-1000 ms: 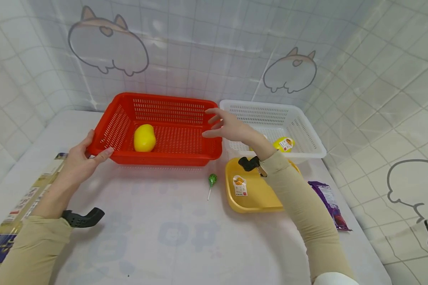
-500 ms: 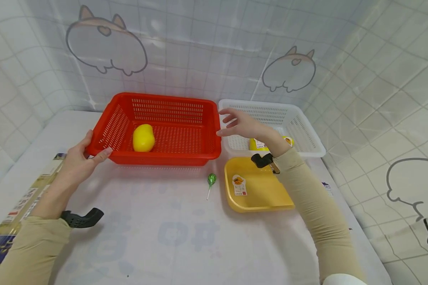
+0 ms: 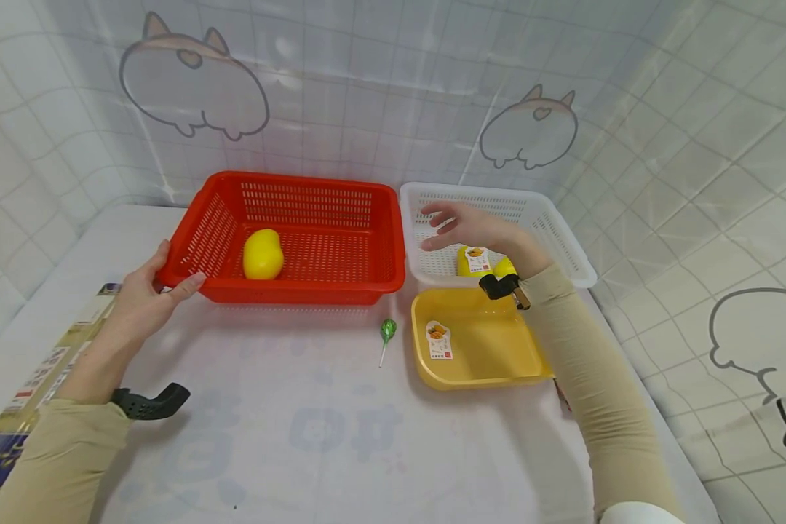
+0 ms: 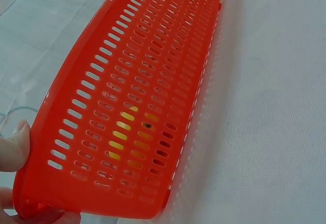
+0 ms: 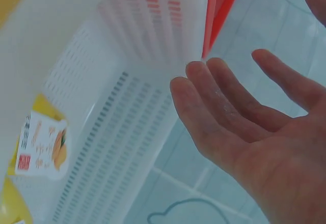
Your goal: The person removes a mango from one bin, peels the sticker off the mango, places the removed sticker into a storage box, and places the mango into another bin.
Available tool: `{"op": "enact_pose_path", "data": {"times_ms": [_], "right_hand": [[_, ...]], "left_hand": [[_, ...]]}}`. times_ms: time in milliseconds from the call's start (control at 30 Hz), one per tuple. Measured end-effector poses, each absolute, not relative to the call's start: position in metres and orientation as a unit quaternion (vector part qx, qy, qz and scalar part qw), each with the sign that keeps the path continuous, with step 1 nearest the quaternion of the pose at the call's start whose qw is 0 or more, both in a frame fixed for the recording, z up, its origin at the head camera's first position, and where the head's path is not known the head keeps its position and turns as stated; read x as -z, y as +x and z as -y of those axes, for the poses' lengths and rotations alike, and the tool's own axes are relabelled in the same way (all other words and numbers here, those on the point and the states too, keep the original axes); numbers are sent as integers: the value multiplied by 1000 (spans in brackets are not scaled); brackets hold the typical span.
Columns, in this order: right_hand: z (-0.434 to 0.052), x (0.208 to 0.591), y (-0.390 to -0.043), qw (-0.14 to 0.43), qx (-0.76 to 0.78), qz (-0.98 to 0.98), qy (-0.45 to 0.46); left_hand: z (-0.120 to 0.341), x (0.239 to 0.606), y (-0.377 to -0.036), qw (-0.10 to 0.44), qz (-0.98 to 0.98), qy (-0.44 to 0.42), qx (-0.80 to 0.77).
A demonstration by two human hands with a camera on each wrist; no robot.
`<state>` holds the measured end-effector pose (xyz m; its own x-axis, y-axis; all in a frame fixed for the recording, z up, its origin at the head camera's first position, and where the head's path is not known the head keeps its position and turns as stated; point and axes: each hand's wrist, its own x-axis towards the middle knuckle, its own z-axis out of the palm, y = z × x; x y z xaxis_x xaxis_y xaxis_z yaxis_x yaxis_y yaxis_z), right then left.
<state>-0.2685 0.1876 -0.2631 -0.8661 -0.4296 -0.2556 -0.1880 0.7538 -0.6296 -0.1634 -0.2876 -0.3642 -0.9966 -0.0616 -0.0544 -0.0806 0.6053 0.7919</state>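
Observation:
My left hand (image 3: 147, 295) grips the near left corner of the red basket (image 3: 295, 292). In the left wrist view, thumb and fingers (image 4: 14, 150) hold its rim. One yellow mango (image 3: 263, 255) lies in the red basket's left part. My right hand (image 3: 474, 227) hovers over the white basket (image 3: 566, 251), fingers spread and loosely bent, holding nothing. In the right wrist view the palm (image 5: 285, 168) is bare. Two yellow mangoes lie in the white basket; a label shows on the left mango (image 3: 465, 260), and my right forearm partly hides the other.
A yellow tub (image 3: 478, 356) with a label stands in front of the white basket. A green lollipop (image 3: 388, 331) lies left of it. A long patterned box (image 3: 49, 371) lies at the left edge. My right sleeve mostly hides a purple packet.
My right hand has moved right, from the red basket's right edge to over the white basket. The left hand keeps its grip, and the red basket stays in place.

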Motion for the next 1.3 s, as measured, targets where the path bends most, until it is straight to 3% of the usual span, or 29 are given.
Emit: {"op": "enact_pose_path", "data": {"times_ms": [233, 1300], "right_hand": [[-206, 262, -277, 198, 300, -919, -162], [-263, 278, -325, 328, 321, -885, -80]], "left_hand": [[289, 365, -163, 10, -897, -40, -441], [289, 364, -162, 19, -890, -42, -453]]}}
